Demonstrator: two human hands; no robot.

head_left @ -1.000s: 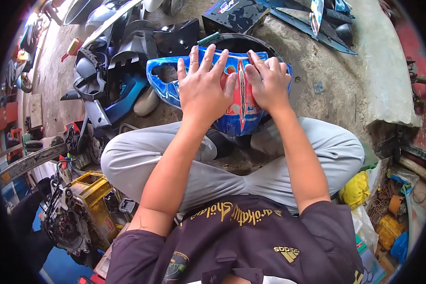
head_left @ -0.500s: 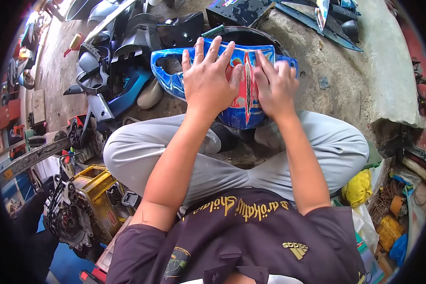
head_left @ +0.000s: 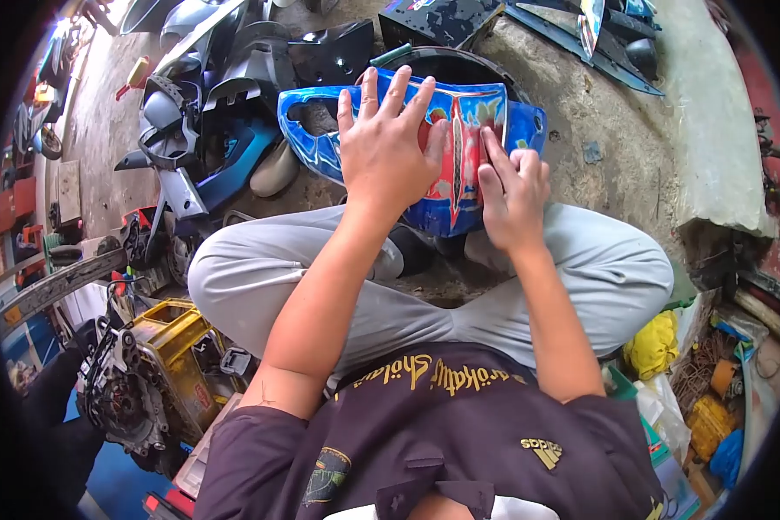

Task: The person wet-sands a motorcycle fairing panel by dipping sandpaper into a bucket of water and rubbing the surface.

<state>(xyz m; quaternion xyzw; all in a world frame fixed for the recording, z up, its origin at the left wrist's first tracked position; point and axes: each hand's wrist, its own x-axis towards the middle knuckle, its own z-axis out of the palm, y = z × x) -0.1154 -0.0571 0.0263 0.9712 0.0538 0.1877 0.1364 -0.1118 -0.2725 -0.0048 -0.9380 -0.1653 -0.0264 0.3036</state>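
Observation:
A glossy blue motorcycle body panel [head_left: 308, 154] sits in front of my crossed legs. Worn red and whitish patches cover its middle, and a long narrow slit edged in red and white runs down it. My left hand [head_left: 390, 152] lies flat on the panel's left half with its fingers spread. On the right half, my right hand [head_left: 513, 186] presses its fingertips beside the slit, index finger extended and the others curled in. Whatever those fingers may pinch is hidden from view. Behind the panel shows the rim of a black round basin [head_left: 472, 62].
Black and grey motorcycle plastics [head_left: 251, 74] are heaped at the upper left. A dark box [head_left: 433, 24] stands beyond the panel. To my left are a yellow crate [head_left: 178, 347] and an engine part [head_left: 126, 390]. A yellow plastic bag [head_left: 653, 342] lies at my right.
My right hand has slid down the panel toward me, uncovering more of its upper right part. My left hand and the panel have barely shifted.

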